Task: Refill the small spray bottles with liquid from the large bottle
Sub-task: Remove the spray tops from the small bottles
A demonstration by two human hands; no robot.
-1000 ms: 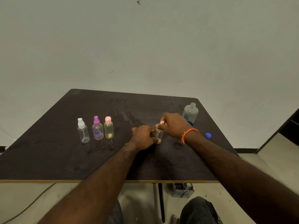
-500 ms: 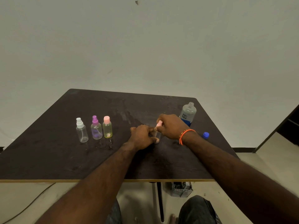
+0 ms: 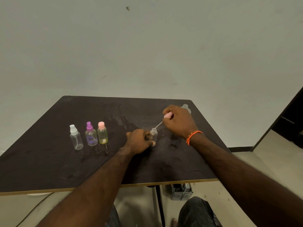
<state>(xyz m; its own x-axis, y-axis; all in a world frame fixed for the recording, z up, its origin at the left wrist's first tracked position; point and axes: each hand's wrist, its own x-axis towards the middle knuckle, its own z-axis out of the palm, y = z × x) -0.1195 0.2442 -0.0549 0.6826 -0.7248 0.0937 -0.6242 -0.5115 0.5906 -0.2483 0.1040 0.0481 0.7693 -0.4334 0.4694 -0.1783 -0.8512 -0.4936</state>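
Observation:
My left hand (image 3: 139,141) grips a small clear spray bottle (image 3: 154,135) that stands upright on the dark table (image 3: 49,161), its neck uncovered. My right hand (image 3: 179,122) holds the pink spray head (image 3: 168,115) above and to the right, and its thin dip tube (image 3: 158,125) slants down toward the bottle's mouth. The large bottle (image 3: 186,107), uncapped, stands behind my right hand, mostly hidden by it. Three small bottles stand in a row at the left: white-topped (image 3: 75,140), purple-topped (image 3: 91,134), and yellowish with a pink cap (image 3: 102,133).
Wet streaks mark the table's middle and the spot in front of the three bottles. An orange band circles my right wrist. Below the table's front edge sit a grey perforated box (image 3: 181,192), a table leg and my knees. A dark doorway is at the far right.
My right hand has lifted the pink spray head off the small bottle and drawn it up and to the right, pulling the dip tube out. My left hand still steadies the bottle.

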